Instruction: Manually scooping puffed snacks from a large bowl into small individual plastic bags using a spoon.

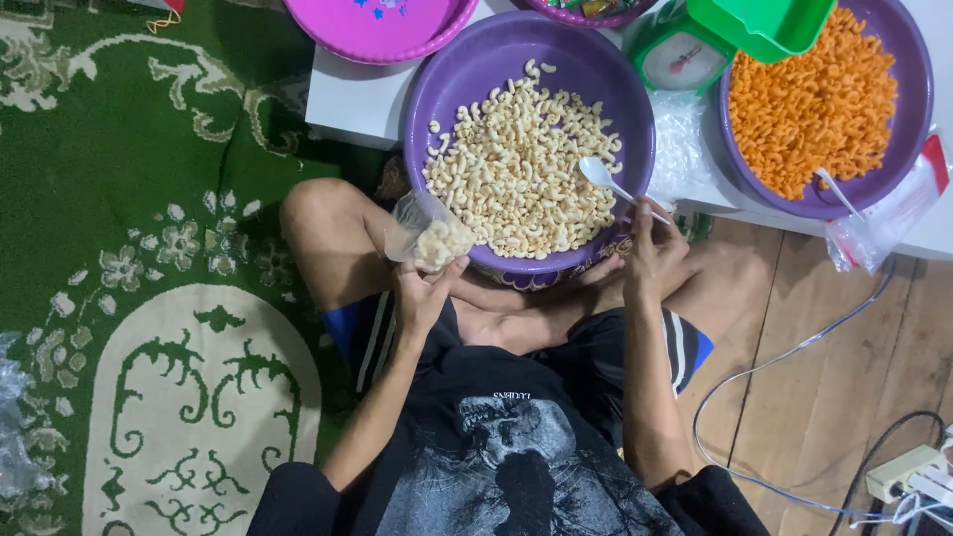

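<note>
While the small clear plastic bag [429, 234] stands partly filled with pale elbow-shaped puffed snacks, the left hand [422, 293] is closed around its lower part, pinching the thin film and holding the mouth up beside the near-left rim of the purple bowl [443, 71]. The right hand [650, 253] is curled tight about the handle of a white plastic spoon [600, 174], whose scoop lies on the heap at the bowl's right side. By the look of it the step in hand is scooping snacks into the bag, and the next spoonful calls for a level carry across the bowl to that floppy, narrow opening.

That bowl is smooth, round plastic, resting at the near edge of a low white table [347, 99] and partly over the person's crossed legs. Its snacks [516, 164] are dry, light, curled and cream-coloured. At the table's right end a second purple bowl [918, 89] holds orange curls of the same shape, with a green scale [695, 45] between the two bowls and crinkled clear bags [879, 223] at the near-right edge. A patterned green carpet [149, 199] lies left; wooden floorboards [814, 397] with cables lie right.
</note>
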